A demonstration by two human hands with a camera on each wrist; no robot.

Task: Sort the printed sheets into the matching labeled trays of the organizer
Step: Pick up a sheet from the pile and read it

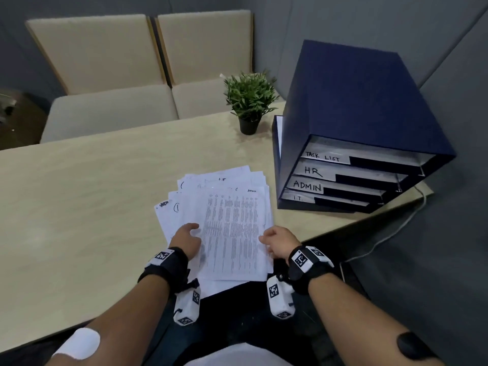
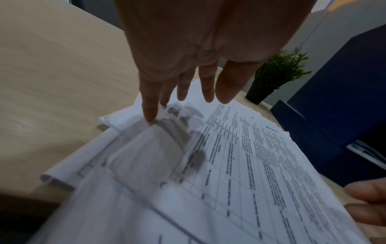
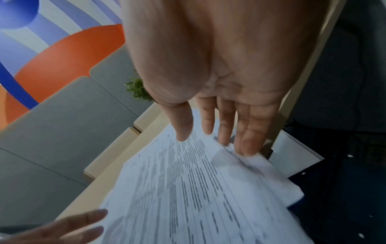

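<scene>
White printed sheets [image 1: 232, 228] blurred, text unreadable, under relaxed fingers of left hand [image 1: 186, 237], right hand [image 1: 280, 241].

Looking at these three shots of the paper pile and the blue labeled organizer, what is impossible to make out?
- Printed text on the top white sheet: too small in the head view, blurred in both wrist views.
- Lower sheets in the pile: covered by the sheets above, so their headings stay unknown.
- Contents of the dark blue four-tray organizer: tray fronts and shadow hide them in the head view.
- Right hand: its grip under the paper edge is hidden.
</scene>
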